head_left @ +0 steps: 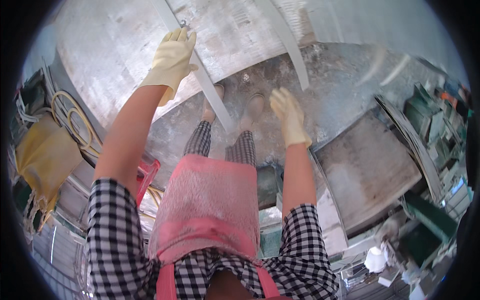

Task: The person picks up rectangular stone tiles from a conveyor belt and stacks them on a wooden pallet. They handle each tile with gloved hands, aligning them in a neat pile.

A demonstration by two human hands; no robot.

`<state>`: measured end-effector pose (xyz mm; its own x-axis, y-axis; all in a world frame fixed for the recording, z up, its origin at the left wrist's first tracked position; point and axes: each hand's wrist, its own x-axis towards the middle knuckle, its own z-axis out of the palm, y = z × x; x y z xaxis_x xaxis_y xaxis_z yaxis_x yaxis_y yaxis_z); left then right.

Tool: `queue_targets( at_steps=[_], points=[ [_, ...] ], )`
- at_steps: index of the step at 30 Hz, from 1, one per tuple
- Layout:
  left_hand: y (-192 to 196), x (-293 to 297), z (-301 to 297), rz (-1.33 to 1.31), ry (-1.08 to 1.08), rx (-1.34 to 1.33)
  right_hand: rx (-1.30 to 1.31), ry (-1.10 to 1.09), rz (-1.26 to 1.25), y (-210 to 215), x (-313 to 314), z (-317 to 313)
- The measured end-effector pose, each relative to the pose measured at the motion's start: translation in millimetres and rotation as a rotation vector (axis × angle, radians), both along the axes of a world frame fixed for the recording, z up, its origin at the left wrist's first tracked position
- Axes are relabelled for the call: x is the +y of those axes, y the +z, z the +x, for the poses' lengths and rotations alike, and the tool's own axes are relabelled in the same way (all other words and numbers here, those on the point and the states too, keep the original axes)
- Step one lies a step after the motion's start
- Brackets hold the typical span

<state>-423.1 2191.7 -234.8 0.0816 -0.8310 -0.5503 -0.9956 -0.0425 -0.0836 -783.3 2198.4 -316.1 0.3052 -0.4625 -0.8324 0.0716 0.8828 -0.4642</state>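
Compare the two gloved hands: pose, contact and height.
The left hand reaches far forward and rests flat on a long pale strip; the right hand is drawn nearer the body, fingers spread, touching nothing visible. The left arm is stretched; the right is less so. Both wear cream rubber gloves.

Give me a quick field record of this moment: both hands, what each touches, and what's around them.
left hand: gloved, fingers laid on a long pale strip
right hand: gloved, open, touching nothing, above the wet floor
second strip: lies apart, ahead of the right hand
flat tray: to the person's right
red stool: by the left leg
yellow cloth: far left
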Motion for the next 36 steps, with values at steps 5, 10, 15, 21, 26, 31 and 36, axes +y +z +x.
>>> queue_targets(
  at_steps=[5,10,15,21,26,31,36],
  points=[
    [-49,8,-16,0.195,-0.061,-0.132,-0.292,-0.456,0.011,-131,-70,63],
    [-52,15,-18,0.203,-0.093,-0.177,-0.098,-0.866,0.063,-163,-128,108],
    [-51,18,-16,0.137,-0.098,-0.076,-0.115,-0.891,0.048,-160,-142,112],
    [-51,16,-18,0.196,-0.096,-0.097,-0.155,-0.917,0.053,-157,-149,110],
    [-49,13,-25,0.203,-0.126,-0.115,-0.177,-0.926,0.066,-145,-148,100],
    [-52,12,-24,0.232,-0.109,-0.127,-0.222,-0.948,0.081,-138,-149,102],
    [-53,10,-26,0.24,-0.165,-0.21,-0.415,-0.948,0.113,-127,-145,98]
  ],
)
